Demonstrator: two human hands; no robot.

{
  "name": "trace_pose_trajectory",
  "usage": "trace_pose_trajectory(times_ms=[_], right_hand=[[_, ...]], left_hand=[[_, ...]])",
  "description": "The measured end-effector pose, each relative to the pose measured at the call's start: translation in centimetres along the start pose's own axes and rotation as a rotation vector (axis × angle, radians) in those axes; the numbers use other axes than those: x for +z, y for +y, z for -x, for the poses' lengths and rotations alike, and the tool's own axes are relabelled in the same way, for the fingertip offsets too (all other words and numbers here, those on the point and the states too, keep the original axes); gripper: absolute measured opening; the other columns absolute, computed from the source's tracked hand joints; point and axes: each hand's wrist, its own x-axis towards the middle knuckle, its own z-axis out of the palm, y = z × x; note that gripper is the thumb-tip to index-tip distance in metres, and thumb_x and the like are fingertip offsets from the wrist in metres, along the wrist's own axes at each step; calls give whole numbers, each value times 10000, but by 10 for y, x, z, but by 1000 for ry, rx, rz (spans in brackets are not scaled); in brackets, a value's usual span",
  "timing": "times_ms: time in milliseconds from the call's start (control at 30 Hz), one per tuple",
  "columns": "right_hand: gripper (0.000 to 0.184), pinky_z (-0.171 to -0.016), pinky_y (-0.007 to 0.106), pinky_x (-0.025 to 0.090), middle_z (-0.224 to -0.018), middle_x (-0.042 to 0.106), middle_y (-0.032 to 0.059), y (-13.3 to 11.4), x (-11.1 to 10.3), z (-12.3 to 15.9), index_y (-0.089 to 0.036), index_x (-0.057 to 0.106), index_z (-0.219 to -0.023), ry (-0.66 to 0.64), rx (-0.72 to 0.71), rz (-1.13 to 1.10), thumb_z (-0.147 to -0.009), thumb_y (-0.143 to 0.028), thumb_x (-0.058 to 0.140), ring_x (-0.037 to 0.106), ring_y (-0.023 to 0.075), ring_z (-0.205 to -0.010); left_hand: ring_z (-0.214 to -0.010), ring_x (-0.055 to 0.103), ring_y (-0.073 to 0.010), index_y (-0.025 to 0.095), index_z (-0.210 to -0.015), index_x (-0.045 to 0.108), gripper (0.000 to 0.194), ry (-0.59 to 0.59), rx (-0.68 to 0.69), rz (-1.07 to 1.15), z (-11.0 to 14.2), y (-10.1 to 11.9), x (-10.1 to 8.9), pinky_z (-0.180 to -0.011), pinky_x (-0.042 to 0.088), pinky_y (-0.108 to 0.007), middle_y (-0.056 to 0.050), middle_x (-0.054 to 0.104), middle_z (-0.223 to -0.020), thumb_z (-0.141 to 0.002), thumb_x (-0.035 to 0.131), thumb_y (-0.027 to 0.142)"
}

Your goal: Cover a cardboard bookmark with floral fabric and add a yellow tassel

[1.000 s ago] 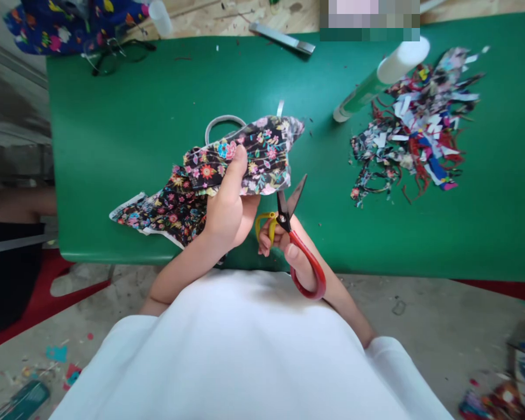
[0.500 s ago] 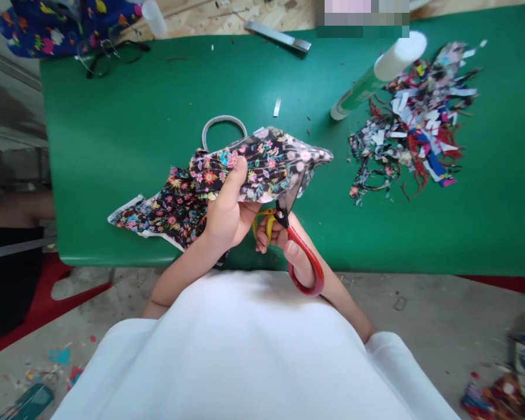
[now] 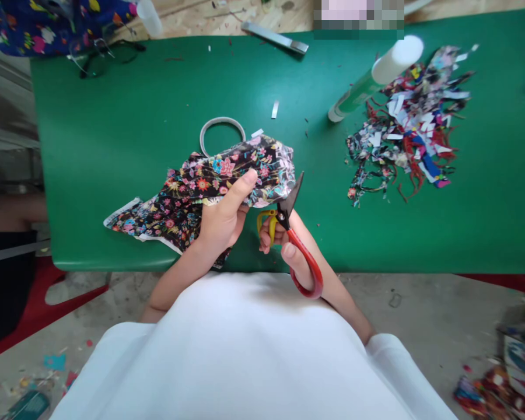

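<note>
Black floral fabric (image 3: pixel 196 181), sewn with some white edging, is gripped by my left hand (image 3: pixel 227 219), the thumb pressed on top and the fingers hidden beneath. Its left part trails over the green tabletop. My right hand (image 3: pixel 284 239) holds scissors (image 3: pixel 292 201) with one red and one yellow handle, the thumb through the red loop. The dark blades point up and to the right, just off the fabric's right end. A grey ring (image 3: pixel 203 137) lies partly under the fabric's upper edge.
On the green table (image 3: pixel 157 111) a white-and-green tube (image 3: pixel 367 84) stands left of a heap of fabric scraps (image 3: pixel 413 128). A metal tool (image 3: pixel 275 38), eyeglasses (image 3: pixel 98 58) and blue patterned cloth (image 3: pixel 39 29) lie along the far edge. Someone's leg (image 3: pixel 13 216) shows at left.
The scissors have come away from the fabric, whose pointed right tip has dropped out of view, leaving a blunter folded end. My left hand has shifted slightly left with the fabric.
</note>
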Motion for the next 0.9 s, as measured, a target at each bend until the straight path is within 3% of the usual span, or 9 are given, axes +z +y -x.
trace_pose_trajectory(times_ms=[167, 300, 567, 733, 900], right_hand=[[720, -702, 361, 510, -847, 535, 29, -2, 1, -1, -245, 481, -1225, -4, -14, -27, -833, -848, 510, 516, 189, -737], [741, -696, 341, 500, -852, 530, 26, -4, 2, -1, -243, 474, -1214, -34, 8, -31, -814, -866, 514, 503, 179, -737], [769, -716, 336, 492, -888, 515, 23, -1, 5, -2, -247, 437, -1186, -36, 4, -29, -790, -905, 482, 503, 179, -771], [726, -683, 339, 480, -840, 512, 17, -2, 4, -4, -250, 452, -1169, -29, -2, -41, -811, -881, 491, 500, 183, -736], [755, -613, 304, 430, -732, 487, -14, -4, 5, -4, -225, 467, -1184, -14, 1, -66, -798, -869, 537, 465, 156, -645]], left_hand=[[-1403, 579, -246, 296, -1326, 667, 554, -4, 17, -43, 0, 0, 2, -1228, 446, -379, -22, 743, -1304, -799, 838, 300], [-1410, 573, -241, 337, -1273, 683, 485, -16, -5, -30, 2, -1, 4, -1220, 441, -390, 17, 757, -1265, -811, 827, 305], [-1407, 574, -274, 297, -1261, 691, 526, -6, -1, -41, 3, -2, 3, -1202, 463, -404, -17, 753, -1269, -769, 858, 385], [-1391, 591, -268, 360, -1291, 673, 547, -6, -53, -3, 3, -1, 2, -1177, 498, -398, 16, 744, -1289, -775, 856, 354], [-1236, 697, -240, 323, -1088, 743, 478, -35, 61, -97, -4, -5, -4, -1115, 549, -390, 27, 794, -1107, -651, 935, 338]])
